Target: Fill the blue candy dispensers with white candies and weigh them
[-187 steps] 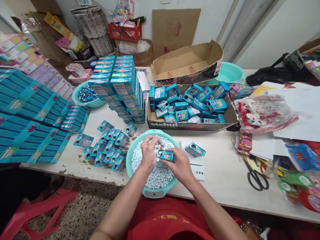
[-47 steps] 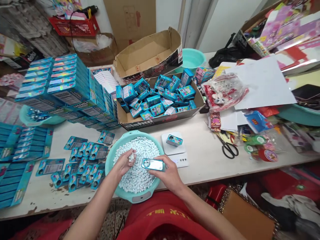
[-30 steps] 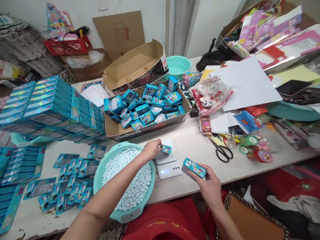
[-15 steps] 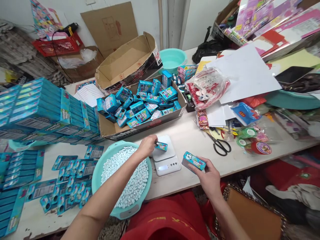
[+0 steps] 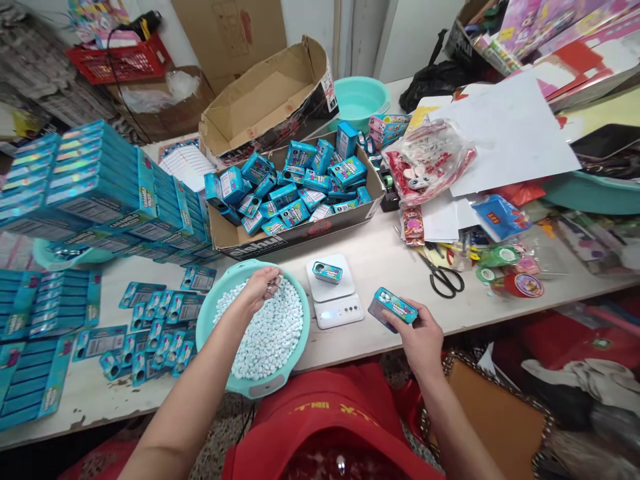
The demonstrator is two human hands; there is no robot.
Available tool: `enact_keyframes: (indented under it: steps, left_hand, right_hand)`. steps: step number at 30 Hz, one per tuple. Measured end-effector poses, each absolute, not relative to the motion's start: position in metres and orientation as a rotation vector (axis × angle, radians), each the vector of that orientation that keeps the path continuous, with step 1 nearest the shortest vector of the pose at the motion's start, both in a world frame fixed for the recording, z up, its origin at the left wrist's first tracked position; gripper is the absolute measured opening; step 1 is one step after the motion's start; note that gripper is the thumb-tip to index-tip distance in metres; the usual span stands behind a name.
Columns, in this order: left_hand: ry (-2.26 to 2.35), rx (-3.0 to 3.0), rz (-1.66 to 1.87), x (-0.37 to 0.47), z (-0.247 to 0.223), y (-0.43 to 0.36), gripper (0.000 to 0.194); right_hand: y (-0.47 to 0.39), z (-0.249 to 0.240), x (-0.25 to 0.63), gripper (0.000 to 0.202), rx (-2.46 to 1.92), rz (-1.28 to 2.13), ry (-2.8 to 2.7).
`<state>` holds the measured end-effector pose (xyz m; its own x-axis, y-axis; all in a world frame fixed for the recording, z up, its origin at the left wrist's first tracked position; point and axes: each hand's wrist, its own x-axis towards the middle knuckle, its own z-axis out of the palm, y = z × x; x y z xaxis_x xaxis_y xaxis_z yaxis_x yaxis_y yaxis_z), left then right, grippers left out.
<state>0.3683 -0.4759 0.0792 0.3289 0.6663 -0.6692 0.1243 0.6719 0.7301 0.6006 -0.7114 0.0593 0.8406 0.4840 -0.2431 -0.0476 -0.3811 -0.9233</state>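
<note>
My right hand (image 5: 421, 333) grips a small blue tin (image 5: 395, 308), held tilted above the table's front edge; white candies show in its open end. My left hand (image 5: 261, 288) hangs over a turquoise basin (image 5: 201, 333) heaped with small white candies (image 5: 273, 337). Its fingers are drawn together, and what they hold, if anything, I cannot make out. Between the hands stands a white digital scale (image 5: 337, 319). Lying on its plate is another blue tin (image 5: 330, 273), with a dark opening at its left end.
Behind the scale, a cardboard tray (image 5: 310, 235) holds many blue tins. Stacked blue packs (image 5: 100, 180) rise at the left, with loose blue sleeves (image 5: 163, 333) before them. Black-handled scissors (image 5: 445, 281), tape rolls and papers (image 5: 515, 143) clutter the right side.
My left hand has left the tin on the scale and moved left over the basin. The right hand still holds its tin. The whole view has shifted slightly.
</note>
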Motion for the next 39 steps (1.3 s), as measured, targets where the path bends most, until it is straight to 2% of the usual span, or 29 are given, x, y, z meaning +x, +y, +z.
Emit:
enact_keyframes:
  steps: [3,7,10,14,21,24,30,32,34,36,39]
  left_hand:
    - [1.173,0.924,0.337,0.370,0.076,-0.479,0.020]
    - [1.144,1.105,0.317,0.390,0.072,-0.479,0.030]
    - [1.192,1.630,0.252,0.411,0.069,-0.482,0.027]
    - [1.138,2.314,-0.131,0.435,0.061,-0.490,0.018]
    - [1.140,2.386,-0.228,0.440,0.057,-0.497,0.021]
    - [1.273,2.345,-0.139,0.414,0.077,-0.499,0.022]
    - [1.763,1.940,0.674,0.285,0.135,-0.506,0.008]
    - [1.950,1.871,0.794,0.241,0.141,-0.504,0.008]
    - [2.162,1.874,0.702,0.208,0.135,-0.497,0.013]
    - [2.300,1.911,0.429,0.188,0.117,-0.484,0.021]
    - [2.287,1.925,0.056,0.178,0.082,-0.462,0.030]
  right_hand:
    - [-0.711,0.058,0.597,0.054,-1.898,0.587,-0.337]
    - [-0.711,0.060,0.594,0.053,-1.909,0.591,-0.345]
    - [-0.712,0.061,0.594,0.053,-1.911,0.612,-0.339]
    - [-0.711,0.060,0.592,0.052,-1.915,0.663,-0.344]
    - [-0.695,0.067,0.585,0.057,-1.948,0.702,-0.328]
    - [-0.689,0.075,0.583,0.060,-1.996,0.727,-0.309]
    - [-0.677,0.083,0.580,0.063,-2.120,0.725,-0.364]
    - [-0.671,0.083,0.577,0.061,-2.145,0.746,-0.400]
    - [-0.666,0.083,0.572,0.061,-2.160,0.774,-0.438]
    - [-0.660,0.084,0.566,0.063,-2.177,0.791,-0.460]
    - [-0.655,0.085,0.558,0.064,-2.166,0.801,-0.474]
